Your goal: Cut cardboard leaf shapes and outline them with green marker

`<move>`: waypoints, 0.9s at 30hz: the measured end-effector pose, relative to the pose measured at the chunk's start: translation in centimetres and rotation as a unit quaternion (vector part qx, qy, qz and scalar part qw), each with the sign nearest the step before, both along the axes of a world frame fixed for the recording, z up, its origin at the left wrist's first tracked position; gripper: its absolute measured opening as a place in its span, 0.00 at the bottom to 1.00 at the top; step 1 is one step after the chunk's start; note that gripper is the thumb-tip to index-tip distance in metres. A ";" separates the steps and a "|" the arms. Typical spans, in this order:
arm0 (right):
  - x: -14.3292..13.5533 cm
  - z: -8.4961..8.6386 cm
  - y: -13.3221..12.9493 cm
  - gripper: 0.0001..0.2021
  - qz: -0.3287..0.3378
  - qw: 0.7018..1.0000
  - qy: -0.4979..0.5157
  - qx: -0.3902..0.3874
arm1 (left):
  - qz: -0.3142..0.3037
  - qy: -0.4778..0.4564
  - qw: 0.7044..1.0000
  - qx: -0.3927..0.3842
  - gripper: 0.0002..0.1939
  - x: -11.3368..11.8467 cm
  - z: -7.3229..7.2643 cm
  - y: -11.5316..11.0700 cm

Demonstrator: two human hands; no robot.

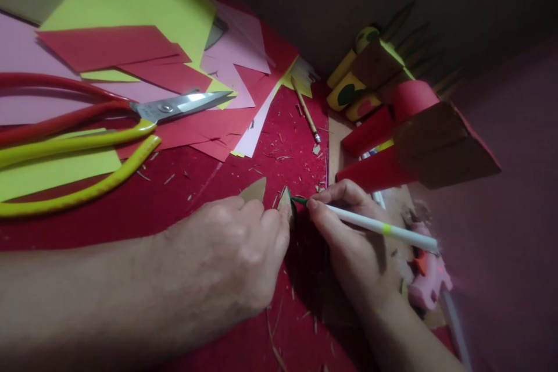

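My left hand (244, 244) is closed around a small pointed piece of cardboard (285, 200), whose tip sticks out beyond the fingers. Green colour shows along that tip's right edge. Between the thumb and fingers of my right hand (349, 226) is a white marker (383, 228) with a yellow-green band, held like a pen. Its green nib points left and meets or nearly meets the cardboard edge. Another brown pointed cardboard piece (255, 190) shows just behind my left knuckles; its lower part is hidden, and I cannot tell whether the hand holds it.
Large scissors (165, 107) with red and yellow handles lie at left over red, pink and yellow paper sheets (131, 0). A pencil (306, 110) rests among scraps on the red surface. Cardboard-and-paper constructions (444, 142) stand at right, near a pink glue gun (429, 285).
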State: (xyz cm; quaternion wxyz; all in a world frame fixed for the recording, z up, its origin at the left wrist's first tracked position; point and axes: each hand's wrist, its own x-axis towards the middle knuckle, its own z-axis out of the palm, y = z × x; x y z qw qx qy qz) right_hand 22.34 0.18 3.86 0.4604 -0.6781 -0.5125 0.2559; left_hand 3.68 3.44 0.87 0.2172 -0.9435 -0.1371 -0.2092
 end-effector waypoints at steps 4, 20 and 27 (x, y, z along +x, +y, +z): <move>-0.1 -0.1 0.1 0.07 0.003 1.000 0.012 0.004 | 0.009 -0.038 0.999 -0.002 0.22 0.5 -0.9 -0.1; -0.2 -0.2 0.2 0.07 0.009 0.999 0.023 0.026 | 0.006 -0.054 0.998 -0.042 0.12 0.3 -2.2 -0.3; -0.1 -0.6 0.5 0.05 0.020 0.999 0.027 0.027 | 0.004 -0.039 0.998 -0.045 0.10 0.5 -1.8 -0.1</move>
